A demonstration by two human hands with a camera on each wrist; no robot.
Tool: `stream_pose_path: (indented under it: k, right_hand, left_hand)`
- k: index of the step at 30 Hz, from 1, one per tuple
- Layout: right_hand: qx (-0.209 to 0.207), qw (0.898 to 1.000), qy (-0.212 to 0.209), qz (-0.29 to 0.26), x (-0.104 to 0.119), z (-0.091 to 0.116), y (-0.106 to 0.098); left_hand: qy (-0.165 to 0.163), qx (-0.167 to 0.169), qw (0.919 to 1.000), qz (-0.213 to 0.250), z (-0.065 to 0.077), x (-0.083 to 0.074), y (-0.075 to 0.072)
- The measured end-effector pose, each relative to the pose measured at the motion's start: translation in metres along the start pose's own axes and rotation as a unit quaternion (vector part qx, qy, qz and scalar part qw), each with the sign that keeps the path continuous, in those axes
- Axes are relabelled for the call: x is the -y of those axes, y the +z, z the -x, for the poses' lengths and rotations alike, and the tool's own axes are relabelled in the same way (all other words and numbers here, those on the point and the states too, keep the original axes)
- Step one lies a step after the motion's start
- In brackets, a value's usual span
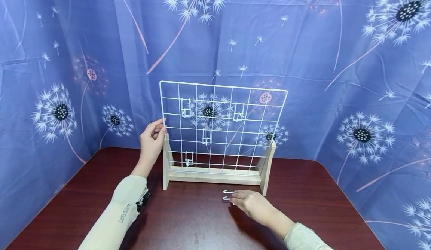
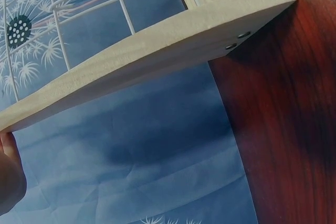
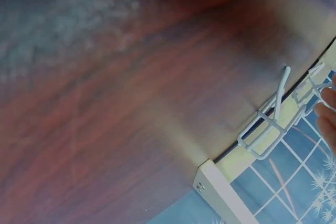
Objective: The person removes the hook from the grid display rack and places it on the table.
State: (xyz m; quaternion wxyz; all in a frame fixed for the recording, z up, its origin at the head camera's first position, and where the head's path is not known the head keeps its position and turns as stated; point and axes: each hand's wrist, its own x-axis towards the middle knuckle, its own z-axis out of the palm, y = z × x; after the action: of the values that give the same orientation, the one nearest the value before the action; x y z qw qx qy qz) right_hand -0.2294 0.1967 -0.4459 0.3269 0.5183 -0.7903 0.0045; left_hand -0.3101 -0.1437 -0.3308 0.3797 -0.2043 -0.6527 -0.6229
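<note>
A white wire grid panel (image 1: 220, 125) stands upright in a wooden stand (image 1: 215, 176). My left hand (image 1: 151, 139) is at the panel's left edge, gripping it just above the wooden side piece (image 2: 157, 40); in the left wrist view only a little of that hand shows at the left border. Low in front of the stand, my right hand (image 1: 252, 204) pinches a white wire hook (image 1: 227, 195), its two bent prongs pointing left. Fingertips (image 3: 326, 106) show at the right border of the right wrist view, beside white hook wire (image 3: 268, 129).
Several white wire hooks hang on the panel: one upper left (image 1: 185, 111), one upper right (image 1: 238, 115), one near the middle (image 1: 206, 140) and one lower left (image 1: 189, 161). The dark red table (image 1: 188, 220) meets a blue dandelion-patterned curtain (image 1: 303, 74) behind.
</note>
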Motion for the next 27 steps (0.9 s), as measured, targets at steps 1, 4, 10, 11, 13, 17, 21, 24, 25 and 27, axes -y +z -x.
stream_pose_path:
  k: [1, 4, 10, 11, 13, 17, 21, 24, 25, 27]
  right_hand:
    - [0.004, 1.000, -0.001, 0.002, 0.0001, -0.0001, -0.0002]
    - [0.015, 1.000, -0.005, 0.008, 0.0003, -0.0003, -0.0004]
    - [0.043, 0.999, -0.022, 0.025, 0.0032, -0.0017, -0.0007]
    - [0.048, 0.998, -0.027, 0.031, 0.0035, -0.0019, -0.0009]
    - [0.055, 0.997, -0.039, 0.045, 0.0037, -0.0023, -0.0012]
    - [0.061, 0.994, -0.061, 0.069, 0.0035, -0.0016, -0.0010]
    - [0.061, 0.993, -0.071, 0.072, 0.0046, 0.0007, -0.0014]
    - [0.066, 0.992, -0.072, 0.079, 0.0062, 0.0026, -0.0024]
    - [0.070, 0.992, -0.071, 0.082, 0.0069, 0.0030, -0.0029]
    - [0.083, 0.990, -0.067, 0.091, 0.0086, 0.0042, -0.0034]
  left_hand:
    - [-0.001, 0.001, 1.0000, 0.000, -0.0002, -0.0002, 0.0001]
    - [-0.004, -0.001, 1.0000, 0.007, -0.0018, 0.0046, 0.0006]
    - [0.002, 0.001, 1.0000, 0.005, -0.0005, -0.0006, 0.0002]
    - [0.003, 0.001, 1.0000, 0.001, -0.0002, -0.0012, 0.0000]
    - [0.000, 0.001, 1.0000, -0.001, 0.0002, -0.0019, -0.0002]
    - [-0.002, -0.004, 1.0000, -0.001, 0.0008, -0.0013, -0.0001]
    - [0.003, -0.005, 1.0000, -0.007, 0.0012, -0.0015, 0.0001]
    - [0.005, -0.003, 0.9999, -0.013, 0.0008, -0.0016, 0.0002]
    - [0.005, -0.003, 0.9999, -0.014, 0.0006, -0.0015, 0.0003]
    - [0.003, -0.003, 0.9999, -0.013, 0.0004, -0.0016, 0.0002]
